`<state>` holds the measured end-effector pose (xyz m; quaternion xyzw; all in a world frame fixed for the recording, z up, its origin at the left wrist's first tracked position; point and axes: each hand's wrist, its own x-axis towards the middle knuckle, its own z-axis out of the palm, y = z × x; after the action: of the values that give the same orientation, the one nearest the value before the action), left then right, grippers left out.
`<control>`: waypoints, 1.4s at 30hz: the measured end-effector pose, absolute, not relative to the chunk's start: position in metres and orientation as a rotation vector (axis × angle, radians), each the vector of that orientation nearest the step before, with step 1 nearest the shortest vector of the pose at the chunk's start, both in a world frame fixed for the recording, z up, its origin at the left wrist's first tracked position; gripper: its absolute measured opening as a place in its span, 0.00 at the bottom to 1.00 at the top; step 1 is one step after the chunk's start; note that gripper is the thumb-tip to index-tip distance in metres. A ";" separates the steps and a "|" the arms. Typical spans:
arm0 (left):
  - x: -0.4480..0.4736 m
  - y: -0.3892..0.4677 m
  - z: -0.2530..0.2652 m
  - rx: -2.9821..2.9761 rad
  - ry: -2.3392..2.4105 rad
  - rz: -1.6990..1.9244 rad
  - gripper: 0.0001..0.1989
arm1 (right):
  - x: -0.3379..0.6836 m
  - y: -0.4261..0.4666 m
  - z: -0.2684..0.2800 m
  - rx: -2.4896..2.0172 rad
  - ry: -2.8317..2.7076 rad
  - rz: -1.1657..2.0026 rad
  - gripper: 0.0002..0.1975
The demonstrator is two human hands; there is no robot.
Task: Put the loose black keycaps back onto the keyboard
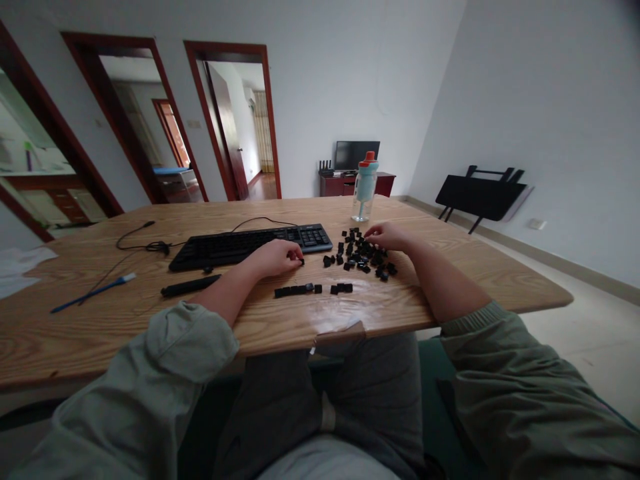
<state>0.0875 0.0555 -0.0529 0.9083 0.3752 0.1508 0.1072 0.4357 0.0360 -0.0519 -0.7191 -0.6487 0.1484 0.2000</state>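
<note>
Keycap sorting was judged under way: the left hand (pixel 277 257) was curled, pinching a keycap (pixel 302 262) beside the keyboard (pixel 250 245); the right hand (pixel 387 235) was pressed fingers-down into the pile (pixel 361 257). A careful single-cap pinch would be called for next.

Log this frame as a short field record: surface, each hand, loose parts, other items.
surface: light wooden table
left hand: resting at the front edge of the black computer keyboard, fingers curled; whether it holds a key is unclear
right hand: on the scattered pile of small black keycaps
sorted parts: short row of black keycaps near the table's front edge
other: clear water bottle with orange cap; blue pen; long black bar
</note>
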 end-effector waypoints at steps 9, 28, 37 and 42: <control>0.081 0.054 -0.041 2.662 1.160 0.625 0.17 | 0.405 0.036 -0.044 -1.599 -2.073 0.263 0.15; 0.060 0.055 -0.041 2.672 1.170 0.373 0.11 | 0.327 0.036 -0.025 -1.498 -2.469 0.354 0.12; 0.064 0.044 -0.034 2.565 1.205 0.408 0.14 | 0.332 0.027 -0.030 -1.640 -2.564 0.459 0.10; 0.063 0.046 -0.035 2.570 1.205 0.377 0.15 | 0.312 0.023 -0.037 -1.542 -2.570 0.324 0.08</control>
<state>0.0628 0.0457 -0.0354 0.8889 0.4167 0.1304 0.1387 0.3118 0.0231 -0.0370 -0.5105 -0.8508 0.1072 0.0636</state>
